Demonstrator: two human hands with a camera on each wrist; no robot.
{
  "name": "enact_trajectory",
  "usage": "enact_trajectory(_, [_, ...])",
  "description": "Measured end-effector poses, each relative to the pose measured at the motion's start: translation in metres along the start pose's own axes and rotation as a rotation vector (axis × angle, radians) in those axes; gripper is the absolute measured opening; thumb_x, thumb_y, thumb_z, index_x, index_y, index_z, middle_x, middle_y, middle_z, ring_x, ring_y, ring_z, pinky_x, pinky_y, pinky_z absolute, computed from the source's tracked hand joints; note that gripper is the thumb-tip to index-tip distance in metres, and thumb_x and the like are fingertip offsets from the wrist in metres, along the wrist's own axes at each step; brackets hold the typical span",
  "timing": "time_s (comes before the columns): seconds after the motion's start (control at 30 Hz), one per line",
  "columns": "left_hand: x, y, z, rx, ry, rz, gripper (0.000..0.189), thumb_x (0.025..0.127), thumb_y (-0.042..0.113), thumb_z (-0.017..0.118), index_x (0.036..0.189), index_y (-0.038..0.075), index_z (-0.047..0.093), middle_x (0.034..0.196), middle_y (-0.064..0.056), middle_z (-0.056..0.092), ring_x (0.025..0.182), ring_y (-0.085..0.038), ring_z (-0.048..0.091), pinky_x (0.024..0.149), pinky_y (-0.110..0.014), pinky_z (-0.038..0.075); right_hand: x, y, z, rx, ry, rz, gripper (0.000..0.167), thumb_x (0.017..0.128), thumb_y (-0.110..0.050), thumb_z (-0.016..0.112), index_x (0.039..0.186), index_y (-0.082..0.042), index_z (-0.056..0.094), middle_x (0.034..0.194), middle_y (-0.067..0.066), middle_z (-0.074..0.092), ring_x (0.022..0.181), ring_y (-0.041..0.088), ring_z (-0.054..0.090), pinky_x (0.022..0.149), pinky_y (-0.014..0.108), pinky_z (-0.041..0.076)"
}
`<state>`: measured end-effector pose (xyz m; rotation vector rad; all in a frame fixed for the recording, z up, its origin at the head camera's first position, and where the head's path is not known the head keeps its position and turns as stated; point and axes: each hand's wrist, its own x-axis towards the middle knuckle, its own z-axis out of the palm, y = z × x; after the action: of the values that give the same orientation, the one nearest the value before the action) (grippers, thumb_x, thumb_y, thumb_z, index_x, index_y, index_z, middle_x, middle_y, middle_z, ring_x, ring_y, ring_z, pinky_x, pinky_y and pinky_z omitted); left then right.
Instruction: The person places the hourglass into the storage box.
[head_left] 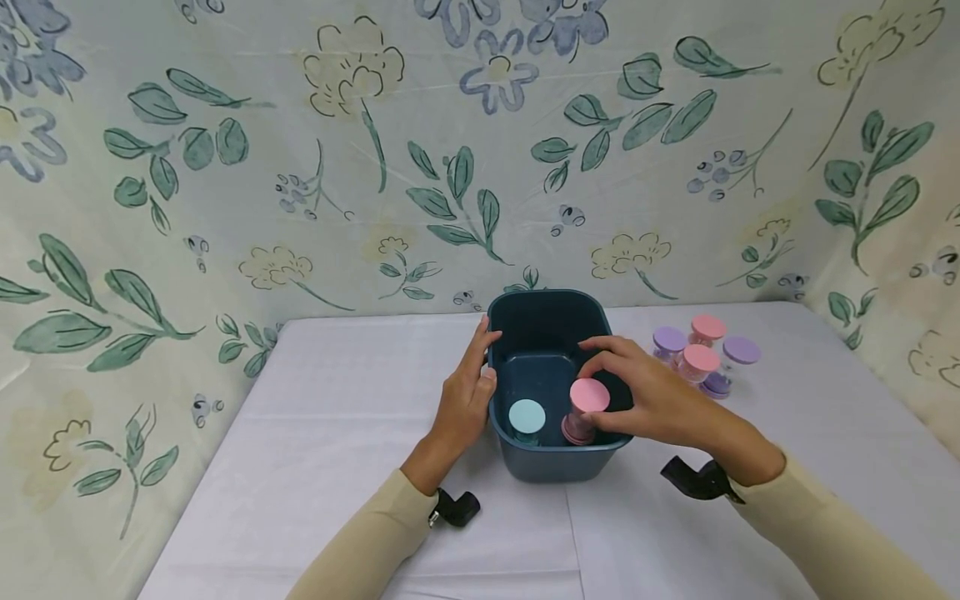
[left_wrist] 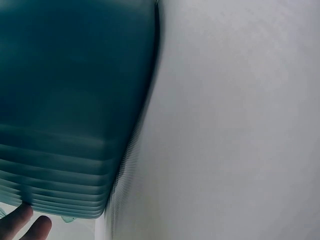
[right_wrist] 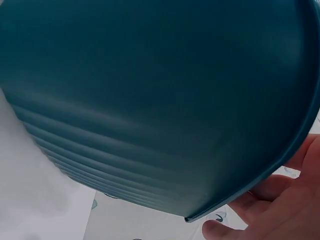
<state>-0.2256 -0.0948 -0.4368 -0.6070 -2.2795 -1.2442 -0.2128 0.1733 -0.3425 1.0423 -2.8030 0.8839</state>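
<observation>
A dark teal plastic bin (head_left: 551,467) stands on the white-covered table. Inside its near right corner, my right hand (head_left: 660,392) grips a small clear jar with a pink lid (head_left: 590,395), thumb on the near side and fingers on the far side. A darker pink part shows at the jar's foot. In the near left corner of the bin sits a jar with a pale aqua lid (head_left: 527,416). Along the bin's left wall lies my left hand (head_left: 465,404), its fingers extended up by the rim. Both wrist views are mostly filled by the bin's ribbed outer wall (left_wrist: 55,170).
To the right of the bin, several small clear jars with pink lids (head_left: 701,359) and purple lids (head_left: 741,350) stand in a cluster behind my right hand. A floral cloth (head_left: 465,208) hangs behind the table's far edge. A black wrist camera (head_left: 457,508) sits on each wrist.
</observation>
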Motion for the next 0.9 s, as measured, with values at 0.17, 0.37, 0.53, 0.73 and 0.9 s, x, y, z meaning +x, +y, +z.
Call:
enact_trajectory(0.17, [0.0003, 0.0027, -0.0004, -0.003, -0.001, -0.001, 0.049, 0.099, 0.020, 0.030, 0.148, 0.015, 0.032, 0.161, -0.001, 0.017, 0.145, -0.015, 0.020, 0.111, -0.044, 0.029, 0.0013, -0.0011, 0.0014, -0.022, -0.028, -0.001, 0.033, 0.075, -0.022, 0.080, 0.103, -0.022, 0.062, 0.145, 0.012, 0.041, 0.132, 0.038, 0.037, 0.091, 0.055, 0.048])
enact_trajectory(0.37, [0.0009, 0.0053, -0.0011, -0.011, -0.001, 0.001, 0.050, 0.099, 0.018, 0.031, 0.148, 0.013, 0.033, 0.161, -0.002, 0.017, 0.145, -0.015, 0.020, 0.111, -0.044, 0.030, 0.0031, -0.0013, 0.0017, -0.010, -0.077, 0.010, 0.031, 0.076, -0.022, 0.079, 0.101, -0.022, 0.062, 0.145, 0.013, 0.042, 0.129, 0.039, 0.041, 0.091, 0.056, 0.049])
enact_trajectory(0.53, [0.0007, 0.0055, -0.0010, -0.010, -0.001, 0.000, 0.049, 0.099, 0.018, 0.032, 0.148, 0.012, 0.034, 0.161, -0.002, 0.017, 0.145, -0.015, 0.021, 0.111, -0.044, 0.030, 0.0044, 0.0000, 0.0027, 0.025, -0.115, 0.017, 0.029, 0.077, -0.024, 0.078, 0.101, -0.023, 0.062, 0.145, 0.013, 0.043, 0.129, 0.039, 0.042, 0.090, 0.056, 0.049])
enact_trajectory(0.73, [0.0005, 0.0042, -0.0009, -0.008, -0.002, 0.004, 0.049, 0.099, 0.020, 0.031, 0.148, 0.013, 0.033, 0.161, -0.002, 0.017, 0.145, -0.015, 0.021, 0.109, -0.044, 0.032, 0.0065, 0.0000, 0.0036, 0.035, -0.155, 0.036, 0.027, 0.078, -0.027, 0.077, 0.100, -0.023, 0.061, 0.146, 0.012, 0.040, 0.132, 0.037, 0.036, 0.093, 0.057, 0.047])
enact_trajectory(0.9, [0.0007, 0.0038, -0.0014, -0.005, -0.002, 0.005, 0.049, 0.100, 0.022, 0.031, 0.148, 0.012, 0.033, 0.161, -0.005, 0.017, 0.145, -0.015, 0.021, 0.108, -0.044, 0.034, 0.0088, -0.0027, 0.0045, 0.031, -0.177, 0.057, 0.026, 0.078, -0.023, 0.077, 0.098, -0.022, 0.061, 0.146, 0.012, 0.039, 0.134, 0.036, 0.032, 0.094, 0.055, 0.047])
